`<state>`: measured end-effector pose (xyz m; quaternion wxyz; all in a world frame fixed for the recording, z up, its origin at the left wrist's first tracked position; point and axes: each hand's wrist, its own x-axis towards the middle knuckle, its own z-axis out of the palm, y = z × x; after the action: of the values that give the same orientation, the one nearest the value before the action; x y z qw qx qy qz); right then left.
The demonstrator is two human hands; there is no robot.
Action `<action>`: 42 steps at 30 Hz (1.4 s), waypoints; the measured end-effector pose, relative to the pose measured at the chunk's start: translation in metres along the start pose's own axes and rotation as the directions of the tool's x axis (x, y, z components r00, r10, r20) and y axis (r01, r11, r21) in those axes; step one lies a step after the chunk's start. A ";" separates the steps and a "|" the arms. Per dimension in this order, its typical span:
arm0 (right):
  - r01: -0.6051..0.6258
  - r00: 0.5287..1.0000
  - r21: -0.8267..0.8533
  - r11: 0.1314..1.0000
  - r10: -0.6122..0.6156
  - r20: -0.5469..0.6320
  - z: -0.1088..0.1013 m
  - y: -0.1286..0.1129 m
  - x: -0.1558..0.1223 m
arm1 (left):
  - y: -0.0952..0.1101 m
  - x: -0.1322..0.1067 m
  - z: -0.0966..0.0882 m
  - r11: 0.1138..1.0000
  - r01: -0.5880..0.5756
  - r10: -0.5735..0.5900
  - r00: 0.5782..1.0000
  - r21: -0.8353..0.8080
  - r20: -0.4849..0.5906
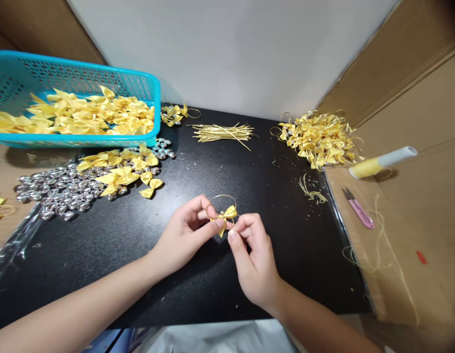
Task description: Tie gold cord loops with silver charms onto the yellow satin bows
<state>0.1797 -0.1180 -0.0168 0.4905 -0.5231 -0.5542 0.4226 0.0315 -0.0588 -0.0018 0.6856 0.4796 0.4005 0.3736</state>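
Over the front middle of the black table, my left hand (192, 230) pinches a yellow ribbon bow (228, 214) between thumb and fingers. A thin gold loop (223, 196) arches up behind the bow. Close at its right side, my right hand (251, 250) has thumb and index finger pressed together, apparently on the end of the gold cord by the bow. The fingertips hide most of that end. A bit of silver shows behind the bow's knot.
A turquoise basket (102, 139) of yellow bows stands at the left, with silver beads (62, 189) before it. Gold cords (222, 132) lie at the back, looped bows (319, 139) back right. Pink thread snips (360, 210) and a tube (384, 162) are farther right.
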 end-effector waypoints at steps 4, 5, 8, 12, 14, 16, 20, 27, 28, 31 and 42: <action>-0.002 1.000 0.060 0.998 0.003 -0.008 0.002 0.004 -0.002 | 0.000 0.002 -0.002 0.999 0.016 -0.015 1.000 -0.043 0.020; -0.003 1.000 0.076 0.997 0.004 -0.010 0.002 0.005 -0.003 | 0.000 0.002 -0.003 0.999 0.014 -0.013 1.000 -0.040 0.020; 0.003 1.000 0.119 0.993 -0.001 -0.019 0.002 0.007 -0.003 | -0.001 0.003 -0.002 1.000 0.012 -0.011 1.000 -0.029 0.022; -0.010 1.000 0.136 0.991 0.014 -0.028 0.002 0.008 -0.003 | -0.001 0.004 -0.001 1.000 0.022 -0.022 1.000 -0.008 0.020; -0.026 0.999 0.132 0.991 0.031 -0.033 0.001 0.008 -0.002 | -0.001 0.005 -0.001 0.999 0.035 -0.035 0.999 0.012 0.002; -0.030 0.998 0.134 0.991 0.036 -0.042 0.001 0.008 -0.001 | -0.002 0.006 -0.001 0.998 0.057 -0.057 0.998 0.014 -0.005; -0.029 0.997 0.139 0.990 0.038 -0.062 0.002 0.007 -0.001 | -0.004 0.006 -0.002 0.995 0.086 -0.085 0.996 -0.041 0.016; -0.057 0.995 0.140 0.989 0.067 -0.071 0.001 0.007 0.001 | -0.007 0.006 -0.004 0.989 0.103 -0.101 0.995 -0.104 0.019; -0.057 0.995 0.137 0.989 0.068 -0.072 0.001 0.007 0.001 | -0.007 0.006 -0.004 0.989 0.101 -0.099 0.995 -0.108 0.024; -0.060 0.995 0.126 0.990 0.069 -0.068 0.001 0.007 0.001 | -0.007 0.006 -0.005 0.989 0.093 -0.087 0.995 -0.112 0.050; -0.037 0.996 0.172 0.984 0.050 -0.072 0.003 0.008 0.000 | -0.007 0.006 -0.003 0.992 0.091 -0.087 0.995 -0.083 0.058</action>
<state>0.1783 -0.1177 -0.0247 0.5449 -0.5066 -0.4854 0.4590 0.0325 -0.0543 -0.0107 0.7320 0.4415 0.3865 0.3463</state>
